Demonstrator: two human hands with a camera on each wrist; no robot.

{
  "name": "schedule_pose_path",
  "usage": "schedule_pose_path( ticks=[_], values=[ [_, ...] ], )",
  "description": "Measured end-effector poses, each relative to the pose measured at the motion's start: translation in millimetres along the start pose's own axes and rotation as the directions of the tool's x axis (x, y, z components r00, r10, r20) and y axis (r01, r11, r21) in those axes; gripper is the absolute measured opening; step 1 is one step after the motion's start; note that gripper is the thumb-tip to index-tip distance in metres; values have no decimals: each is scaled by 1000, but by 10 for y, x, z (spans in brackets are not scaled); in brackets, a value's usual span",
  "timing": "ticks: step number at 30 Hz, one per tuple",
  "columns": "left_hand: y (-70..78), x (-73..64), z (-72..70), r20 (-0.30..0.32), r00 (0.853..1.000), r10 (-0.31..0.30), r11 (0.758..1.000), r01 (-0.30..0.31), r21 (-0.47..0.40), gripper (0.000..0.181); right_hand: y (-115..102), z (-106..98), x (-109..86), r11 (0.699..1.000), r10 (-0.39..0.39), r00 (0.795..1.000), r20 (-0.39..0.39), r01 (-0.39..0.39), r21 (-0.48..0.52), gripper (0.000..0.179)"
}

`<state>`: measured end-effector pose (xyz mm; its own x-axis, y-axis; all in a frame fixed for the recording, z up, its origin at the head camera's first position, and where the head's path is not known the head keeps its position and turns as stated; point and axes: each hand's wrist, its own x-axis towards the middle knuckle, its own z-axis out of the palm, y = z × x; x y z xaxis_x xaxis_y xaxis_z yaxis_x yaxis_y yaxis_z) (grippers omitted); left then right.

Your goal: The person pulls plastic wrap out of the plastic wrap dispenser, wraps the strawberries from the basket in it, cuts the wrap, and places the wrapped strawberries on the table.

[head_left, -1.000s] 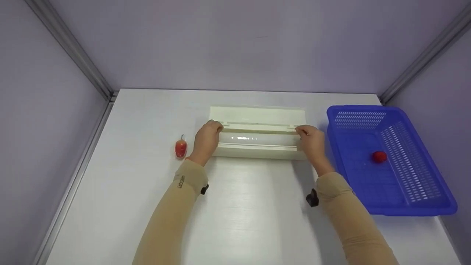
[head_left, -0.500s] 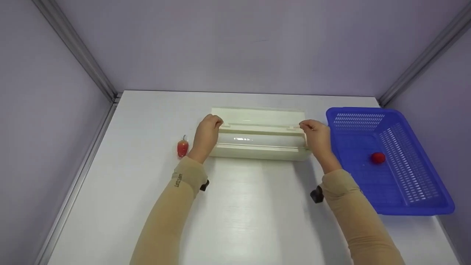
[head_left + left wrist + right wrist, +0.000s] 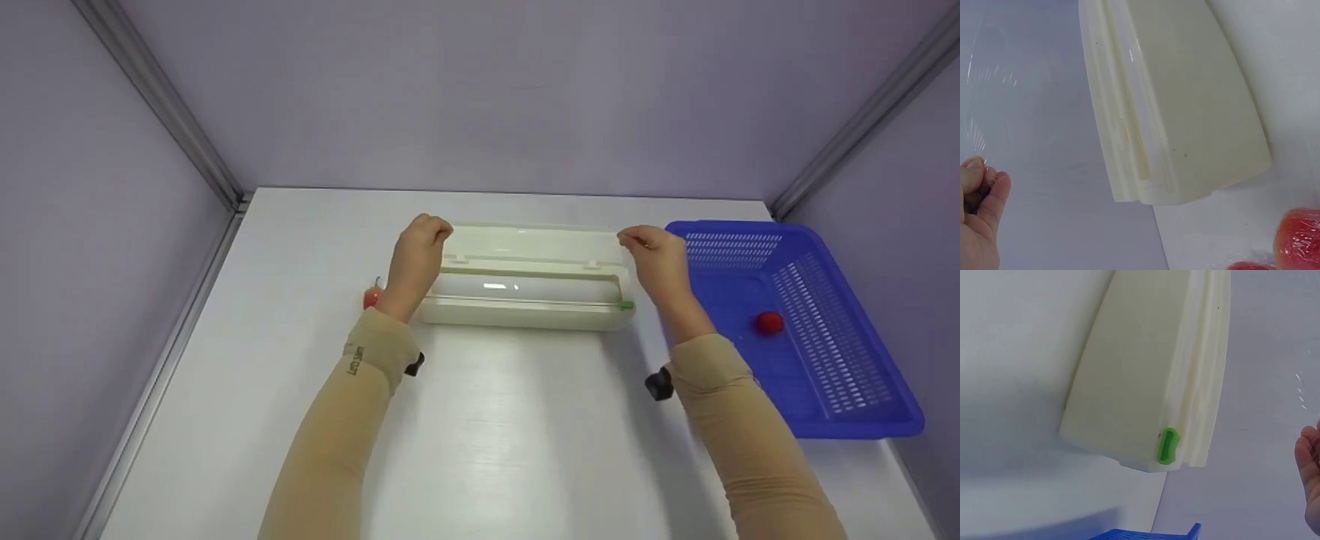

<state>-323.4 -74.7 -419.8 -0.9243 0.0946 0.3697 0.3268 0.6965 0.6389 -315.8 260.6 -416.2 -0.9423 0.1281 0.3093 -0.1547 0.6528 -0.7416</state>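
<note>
A cream cling film dispenser (image 3: 525, 316) stands on the white table with its lid (image 3: 536, 241) raised and the roll (image 3: 529, 287) visible inside. Above its left end, my left hand (image 3: 416, 262) pinches a corner of transparent cling film (image 3: 995, 75) between thumb and fingers. My right hand (image 3: 661, 270) pinches the opposite corner above the right end. Faint glints and creases mark the film by both hands in the wrist views. At the dispenser's front right corner sits a green slider cutter (image 3: 1168, 447).
Left of the dispenser lies a red, film-wrapped pepper-like item (image 3: 371, 298), partly hidden by my left wrist. A blue plastic basket (image 3: 885, 375) stands at the right with a red round item (image 3: 769, 323) in it. Grey-white walls (image 3: 480, 97) enclose the white table (image 3: 480, 450).
Both hands have risen and moved away from the dispenser's roll toward the back, the right one also going outward, drawing the film up. The green slider has come into sight.
</note>
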Motion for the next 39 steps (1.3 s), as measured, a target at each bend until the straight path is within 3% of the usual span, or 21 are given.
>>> schedule_pose_path(
  ticks=[8,24,31,39],
  values=[
    [83,96,-103,-49,997,54,999,-54,-4,16,-125,-114,83,998,-61,998,-26,61,9,15],
    [313,288,-308,-113,993,13,998,-20,-62,17,-421,-313,279,993,-116,991,-73,116,-6,19],
    [439,357,-363,-170,985,7,995,-24,-94,16,-527,-437,345,991,-136,986,-98,136,0,22],
    [587,409,-430,-232,971,53,987,-87,-138,15,-659,-574,378,990,-136,979,-154,138,0,19]
  ],
)
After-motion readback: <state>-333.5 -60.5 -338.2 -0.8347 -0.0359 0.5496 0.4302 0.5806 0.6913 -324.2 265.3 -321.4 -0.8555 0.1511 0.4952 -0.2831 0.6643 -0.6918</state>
